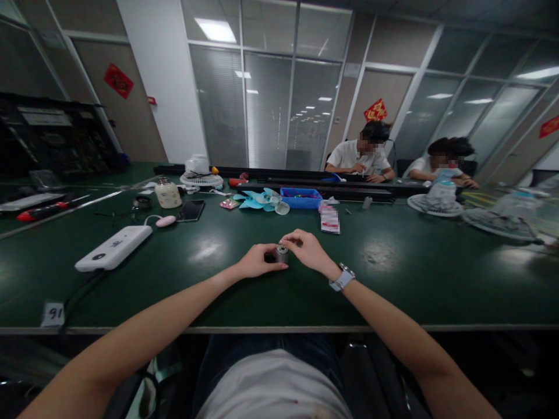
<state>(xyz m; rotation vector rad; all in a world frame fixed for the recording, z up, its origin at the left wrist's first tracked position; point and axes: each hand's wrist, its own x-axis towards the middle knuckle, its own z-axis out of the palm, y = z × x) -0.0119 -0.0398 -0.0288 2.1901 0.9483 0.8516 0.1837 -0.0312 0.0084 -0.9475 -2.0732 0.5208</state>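
A small round metal part (282,254) stands upright on the green table, between my two hands. My left hand (258,261) grips it from the left, with the thumb and fingers around its side. From the right, my right hand (304,247) reaches over, its fingers closed at the part's top edge. Whatever those fingertips pinch is too small to make out. A watch (343,277) with a pale strap is on my right wrist.
Beyond my hands are a blue bin (300,198), light blue pieces (261,200) and a pink-and-white packet (329,218). A white power strip (114,248), phone (191,210) and cream jar (167,193) lie left. Two people sit across the table.
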